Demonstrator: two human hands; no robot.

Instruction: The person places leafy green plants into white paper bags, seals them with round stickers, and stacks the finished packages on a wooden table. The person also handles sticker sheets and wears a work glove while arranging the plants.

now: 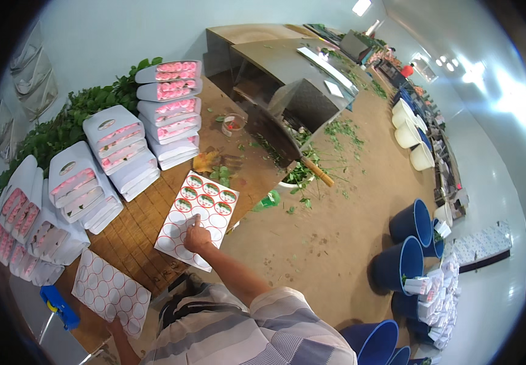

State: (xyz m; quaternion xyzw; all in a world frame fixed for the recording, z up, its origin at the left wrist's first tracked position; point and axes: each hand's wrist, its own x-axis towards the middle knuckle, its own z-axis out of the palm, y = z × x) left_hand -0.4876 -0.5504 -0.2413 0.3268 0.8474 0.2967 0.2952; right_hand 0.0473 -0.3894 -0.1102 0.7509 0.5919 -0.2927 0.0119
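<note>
My right hand (198, 238) rests on a white sticker sheet (171, 234) at the table's near edge. Its index finger stretches out over the sheet, the others look curled, and I see nothing held. Round green-and-white labels with red rims fill the sheet's far rows; the nearer circles are blank. To the left, my left hand (115, 326) grips the near edge of a second sheet (109, 289) with only blank red-rimmed circles; its fingers are partly hidden. Beyond both sheets stand stacks of white-wrapped pink rose bunches (120, 140), some bearing an oval label.
The wooden table (132, 228) carries a clear round tub (234, 125). A blue tape dispenser (59, 307) is at its left edge. A metal-topped bench (275, 61) and a wooden-handled tool (316, 172) lie beyond. Blue buckets (397, 264) and white buckets (406, 134) line the right.
</note>
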